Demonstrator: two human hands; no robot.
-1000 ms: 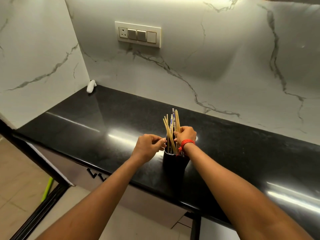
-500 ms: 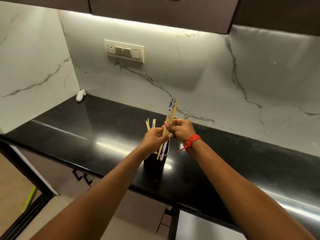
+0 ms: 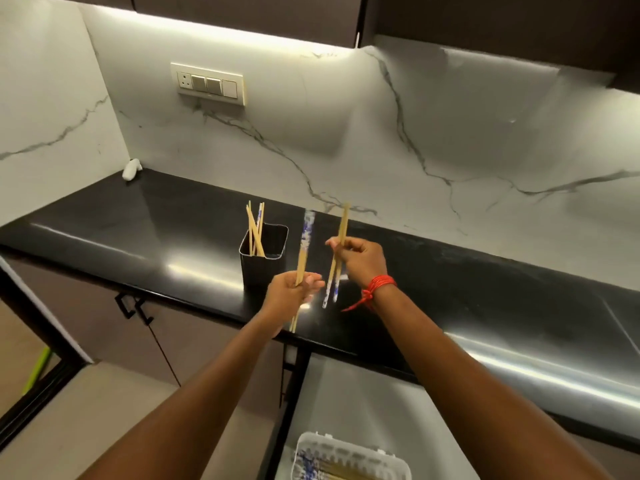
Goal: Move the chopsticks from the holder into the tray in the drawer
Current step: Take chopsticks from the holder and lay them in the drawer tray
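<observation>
Black holder (image 3: 264,258) sits on the countertop (image 3: 138,223), a few chopsticks (image 3: 255,233) still in it. Your left hand (image 3: 291,294) is clamped on one pair (image 3: 304,251), your right hand (image 3: 360,259) on another pair (image 3: 337,252), both held upright just right of the holder. White tray (image 3: 349,457) in the open drawer (image 3: 363,403) below already has chopsticks.

2 bare forearms, no sleeves, red thread band (image 3: 380,285) on right wrist — knotted, loose ends dangling
</observation>
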